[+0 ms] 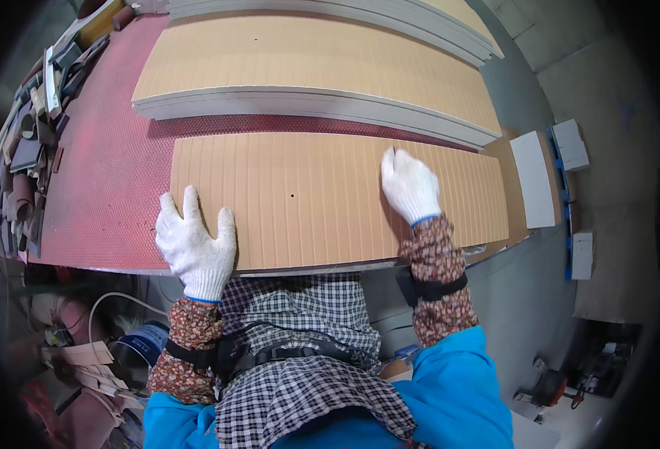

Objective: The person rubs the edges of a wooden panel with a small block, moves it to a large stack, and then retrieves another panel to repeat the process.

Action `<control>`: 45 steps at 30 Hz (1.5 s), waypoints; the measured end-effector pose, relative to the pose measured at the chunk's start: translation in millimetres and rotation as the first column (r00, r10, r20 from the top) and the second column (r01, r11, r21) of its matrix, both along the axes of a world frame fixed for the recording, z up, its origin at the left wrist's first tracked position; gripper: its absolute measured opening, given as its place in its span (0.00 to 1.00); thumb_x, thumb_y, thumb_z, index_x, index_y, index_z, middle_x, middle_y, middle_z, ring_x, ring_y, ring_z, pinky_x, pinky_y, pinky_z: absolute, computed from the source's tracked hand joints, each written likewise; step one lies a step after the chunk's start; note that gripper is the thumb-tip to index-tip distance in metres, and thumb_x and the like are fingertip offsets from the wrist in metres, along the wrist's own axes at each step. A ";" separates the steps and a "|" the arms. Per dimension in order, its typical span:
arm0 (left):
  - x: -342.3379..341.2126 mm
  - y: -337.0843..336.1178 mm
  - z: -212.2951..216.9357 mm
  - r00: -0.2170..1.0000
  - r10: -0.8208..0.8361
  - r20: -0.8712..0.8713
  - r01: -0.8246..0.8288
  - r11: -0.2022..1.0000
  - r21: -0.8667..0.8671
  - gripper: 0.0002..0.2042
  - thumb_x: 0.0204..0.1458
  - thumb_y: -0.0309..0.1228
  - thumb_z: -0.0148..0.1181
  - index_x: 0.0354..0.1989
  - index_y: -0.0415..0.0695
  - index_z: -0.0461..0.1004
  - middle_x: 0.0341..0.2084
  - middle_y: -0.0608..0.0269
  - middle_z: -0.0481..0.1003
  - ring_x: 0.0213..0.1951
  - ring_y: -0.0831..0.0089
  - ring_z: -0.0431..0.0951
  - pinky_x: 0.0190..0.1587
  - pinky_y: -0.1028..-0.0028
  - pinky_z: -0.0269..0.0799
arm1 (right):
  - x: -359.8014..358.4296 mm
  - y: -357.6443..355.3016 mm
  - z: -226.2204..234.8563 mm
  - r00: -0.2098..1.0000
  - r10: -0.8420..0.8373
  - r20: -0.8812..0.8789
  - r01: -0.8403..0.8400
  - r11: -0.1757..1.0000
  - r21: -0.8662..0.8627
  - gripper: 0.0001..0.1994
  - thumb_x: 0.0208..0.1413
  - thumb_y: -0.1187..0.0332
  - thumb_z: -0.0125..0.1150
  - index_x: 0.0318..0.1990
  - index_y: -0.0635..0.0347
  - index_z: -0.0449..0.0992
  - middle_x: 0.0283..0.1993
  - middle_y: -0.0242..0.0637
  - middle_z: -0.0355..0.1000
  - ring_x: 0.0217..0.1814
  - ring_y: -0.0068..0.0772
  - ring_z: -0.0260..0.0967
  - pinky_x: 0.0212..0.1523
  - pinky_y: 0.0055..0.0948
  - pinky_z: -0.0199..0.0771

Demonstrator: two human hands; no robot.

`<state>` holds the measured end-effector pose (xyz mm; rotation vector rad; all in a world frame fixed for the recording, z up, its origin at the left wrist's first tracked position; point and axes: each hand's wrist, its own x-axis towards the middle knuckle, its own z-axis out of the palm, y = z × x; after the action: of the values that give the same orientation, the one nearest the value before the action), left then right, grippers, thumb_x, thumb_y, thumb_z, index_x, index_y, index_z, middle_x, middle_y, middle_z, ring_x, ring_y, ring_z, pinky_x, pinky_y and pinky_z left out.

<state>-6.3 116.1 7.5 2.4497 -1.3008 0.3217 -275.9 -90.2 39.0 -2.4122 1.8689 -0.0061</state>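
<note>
While both gloved hands rest on it ungrasping, left hand (195, 247) flat, right hand (410, 185) loosely curled, the ribbed panel (322, 198) at the bench's (105, 187) near edge looks stiff, light, best lifted by its long edges.

White knit gloves cover the left hand (195, 247) and right hand (410, 187), both on a tan, finely striped panel (322, 198) atop the red, dimpled table (113, 179), with floral brown sleeves (438, 277), a black-and-white checked apron (307, 359) and pale grey-edged tan boards (307, 75) at twelve o'clock.

Far panel stack (330, 7) cut off, perhaps boards
</note>
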 end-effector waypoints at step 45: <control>4.3 0.0 -2.2 0.999 0.021 -0.026 -0.021 1.000 -0.006 0.31 0.54 0.46 0.65 0.63 0.41 0.72 0.64 0.34 0.65 0.62 0.40 0.69 0.63 0.47 0.66 | -38.4 162.8 7.4 0.997 0.076 0.034 -0.077 0.997 0.027 0.14 0.70 0.62 0.50 0.42 0.63 0.76 0.24 0.50 0.76 0.23 0.51 0.78 0.23 0.44 0.79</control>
<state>-1.9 116.1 5.3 2.4553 -1.2624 0.2979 -314.2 72.6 46.5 -2.4477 1.7495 -0.0135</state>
